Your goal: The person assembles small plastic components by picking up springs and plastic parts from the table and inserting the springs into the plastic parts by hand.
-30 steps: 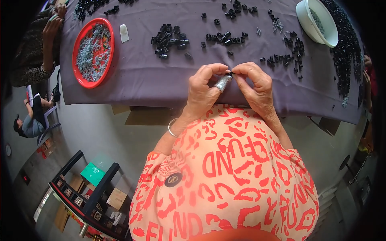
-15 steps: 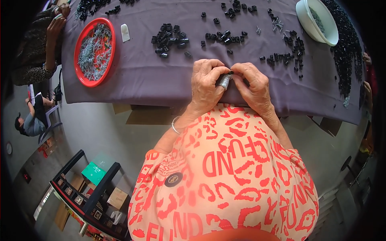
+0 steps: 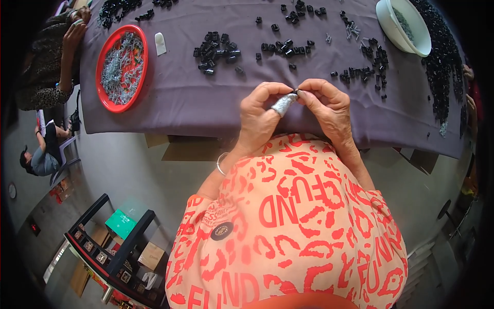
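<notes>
Left hand (image 3: 260,110): thumb and index pinching a small black piece (image 3: 295,92); thumb sheathed in a shiny silver wrap (image 3: 284,105); right hand (image 3: 332,108): thumb and index closed on the piece's other side, tips almost meeting the left ones; piece mostly hidden by fingertips, exact shape cannot be told; it sits between both hands, above the near edge of a dark purple-grey tablecloth (image 3: 190,105); thin pale bangle (image 3: 221,164) on left wrist; just beyond the hands, a loose cluster of glossy black cylindrical pieces (image 3: 287,48); more such clusters to its left and right; a few thin silvery pins (image 3: 353,31) farther up, right; far left, a red oval plastic tray (image 3: 119,108) full of tangled silvery pins; small white flat tab (image 3: 160,44) just beside it; upper right, a white round plastic basin (image 3: 419,42) with grey-green contents, tilted in view; a big heap of small black parts (image 3: 440,72) beside it along the right edge; upper left, a co-worker's hand (image 3: 74,36) near the table edge; seated person (image 3: 43,149) below that, off the table.
</notes>
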A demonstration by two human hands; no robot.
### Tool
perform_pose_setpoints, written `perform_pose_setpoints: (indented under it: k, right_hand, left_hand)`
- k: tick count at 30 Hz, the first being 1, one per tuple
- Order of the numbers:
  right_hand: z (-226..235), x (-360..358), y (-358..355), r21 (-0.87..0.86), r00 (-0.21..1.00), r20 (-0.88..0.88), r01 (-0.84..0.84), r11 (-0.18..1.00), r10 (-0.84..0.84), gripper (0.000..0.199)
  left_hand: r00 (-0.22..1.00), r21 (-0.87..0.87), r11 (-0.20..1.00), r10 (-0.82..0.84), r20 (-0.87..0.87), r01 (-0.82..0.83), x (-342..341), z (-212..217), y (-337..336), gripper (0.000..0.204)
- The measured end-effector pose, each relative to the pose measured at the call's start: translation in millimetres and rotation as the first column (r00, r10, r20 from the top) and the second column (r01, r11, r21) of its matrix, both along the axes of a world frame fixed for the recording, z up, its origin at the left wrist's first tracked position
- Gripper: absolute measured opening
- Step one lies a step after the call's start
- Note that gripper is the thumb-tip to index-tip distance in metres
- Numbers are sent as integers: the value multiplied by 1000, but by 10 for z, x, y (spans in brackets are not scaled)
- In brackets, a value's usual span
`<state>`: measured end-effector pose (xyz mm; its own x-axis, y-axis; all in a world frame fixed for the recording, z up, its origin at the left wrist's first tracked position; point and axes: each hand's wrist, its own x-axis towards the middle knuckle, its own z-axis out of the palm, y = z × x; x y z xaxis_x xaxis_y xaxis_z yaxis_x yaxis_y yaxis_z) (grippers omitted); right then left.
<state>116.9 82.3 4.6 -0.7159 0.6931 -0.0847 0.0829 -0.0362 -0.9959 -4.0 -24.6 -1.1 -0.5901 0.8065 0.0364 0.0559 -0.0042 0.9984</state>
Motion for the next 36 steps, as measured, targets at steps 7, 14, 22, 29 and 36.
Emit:
perform_pose_setpoints:
  k: [7,14,22,29,36]
  right_hand:
    - [-19,-4,-42,-95,1000,19,-8,995,10,13]
    - [-108,-120,-26,659,999,30,-36,751,21,24]
    - [-227,-133,17,762,989,146,-89,642,-37,23]
    - [-194,-152,25,733,987,162,-123,669,4,27]
    - [-220,-151,23,733,985,171,-118,670,-14,25]
  left_hand:
    - [985,38,997,57,163,-64,4,86,-20,20]
    - [797,49,998,54,-602,-30,-44,93,18,31]
    - [822,-64,998,-19,-570,-21,-63,18,106,24]
    - [977,-131,991,4,-212,-32,-102,-8,16,23]
    - [970,-168,986,-64,-236,24,-88,85,-2,23]
